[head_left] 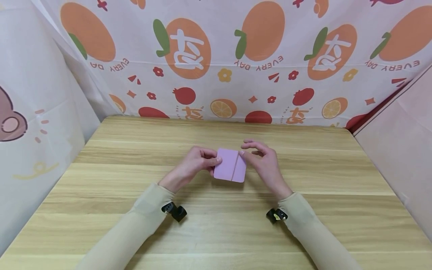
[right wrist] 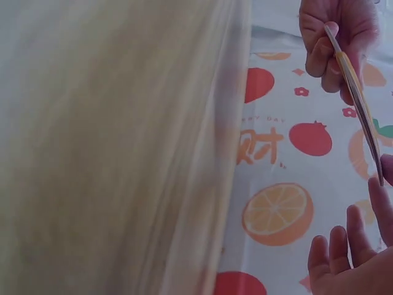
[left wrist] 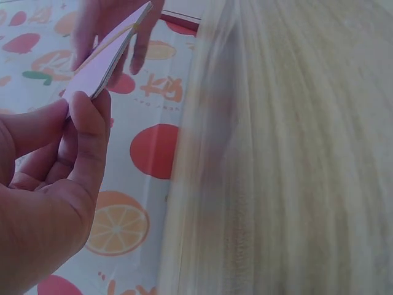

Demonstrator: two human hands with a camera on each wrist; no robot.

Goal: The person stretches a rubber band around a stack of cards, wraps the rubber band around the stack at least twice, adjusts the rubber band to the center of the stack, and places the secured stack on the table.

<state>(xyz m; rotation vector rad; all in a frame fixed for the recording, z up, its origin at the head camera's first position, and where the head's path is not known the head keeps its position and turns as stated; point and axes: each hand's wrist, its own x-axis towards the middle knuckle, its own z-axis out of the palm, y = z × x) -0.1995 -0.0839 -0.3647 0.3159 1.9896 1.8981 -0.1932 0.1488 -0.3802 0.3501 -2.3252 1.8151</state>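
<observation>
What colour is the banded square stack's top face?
The stack is pinkish lilac on top; the head view shows it best.

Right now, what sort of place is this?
Probably a screened-off tabletop workspace: a wooden table, fruit-print cloth hung behind it, and another printed cloth along the left side.

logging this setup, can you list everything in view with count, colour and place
wood-grain table: 1, light brown, centre
square stack of thin sheets: 1, pink-faced, held above table
thin band: 1, yellowish tan, across the stack
fruit-print cloth: 1, white, behind table
cartoon-print cloth: 1, white, left of table
plain sheet: 1, pale, right of table
long sleeves: 2, beige, lower head view
strapped devices: 2, black, at the sleeve ends
left hand: 1, bare, gripping the stack's left side
right hand: 1, bare, at the stack's right side
</observation>
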